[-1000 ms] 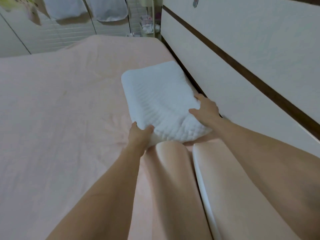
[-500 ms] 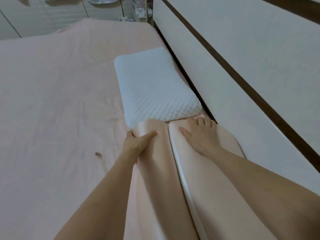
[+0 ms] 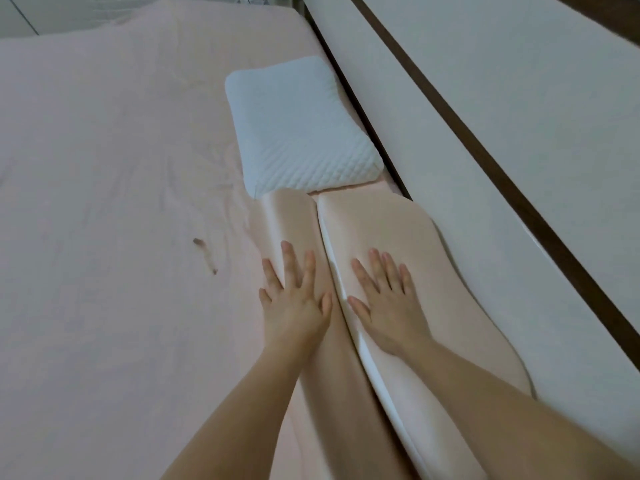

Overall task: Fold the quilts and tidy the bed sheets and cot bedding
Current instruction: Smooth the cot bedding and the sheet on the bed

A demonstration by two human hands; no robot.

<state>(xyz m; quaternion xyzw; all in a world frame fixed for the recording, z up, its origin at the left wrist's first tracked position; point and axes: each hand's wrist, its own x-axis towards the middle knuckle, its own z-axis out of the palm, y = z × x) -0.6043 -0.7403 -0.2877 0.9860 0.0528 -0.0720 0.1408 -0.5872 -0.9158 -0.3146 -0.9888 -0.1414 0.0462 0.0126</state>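
Observation:
A pink satin contoured pillow lies along the bed's right side, against the headboard. My left hand lies flat with spread fingers on its left ridge. Flat on the pillow's wider right part rests my right hand, fingers straight. Just beyond the pink pillow, a white quilted pillow lies flat, its near edge touching the pink one. Both pillows rest on a pale pink bed sheet with some wrinkles beside the white pillow.
A white padded headboard with a dark brown stripe runs along the right. A small dark speck and a faint mark lie on the sheet left of my left hand. Far off, the bed's end meets a pale wall.
My hands let go of the white pillow and moved back along the pink pillow. The left hand's grip on the ridge opened; both hands now lie flat, nearer to me.

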